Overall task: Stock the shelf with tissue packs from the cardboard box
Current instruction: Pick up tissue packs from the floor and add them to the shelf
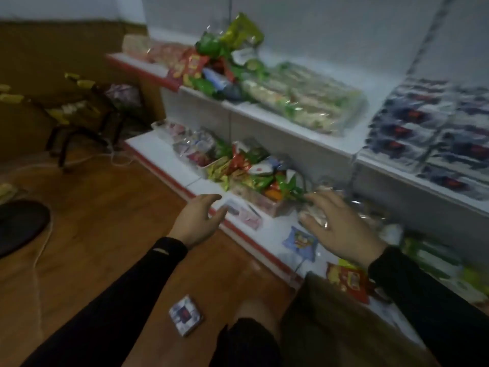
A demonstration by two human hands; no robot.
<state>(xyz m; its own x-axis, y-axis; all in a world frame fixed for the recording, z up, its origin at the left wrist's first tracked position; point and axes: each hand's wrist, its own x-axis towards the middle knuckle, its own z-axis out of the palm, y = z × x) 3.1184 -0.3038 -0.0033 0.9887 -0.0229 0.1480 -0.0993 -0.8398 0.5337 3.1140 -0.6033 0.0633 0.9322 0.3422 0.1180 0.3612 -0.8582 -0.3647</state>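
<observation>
over the front edge of the lower shelf [185, 170] the left hand [197, 221] reaches forward, palm down, fingers loosely spread and holding nothing. the right hand [341, 229] stretches further to the right over the same shelf, fingers spread and released above a clear wrapped packet [315, 213]; contact cannot be told in the blur. both arms wear black sleeves [127, 308]. one tissue pack [185, 315] lies on the wooden floor [105, 221] near the left forearm, and more tissue packs [434, 133] lie in rows on the upper shelf at right. a brown cardboard box [330, 321] stands against the shelf's front edge
</observation>
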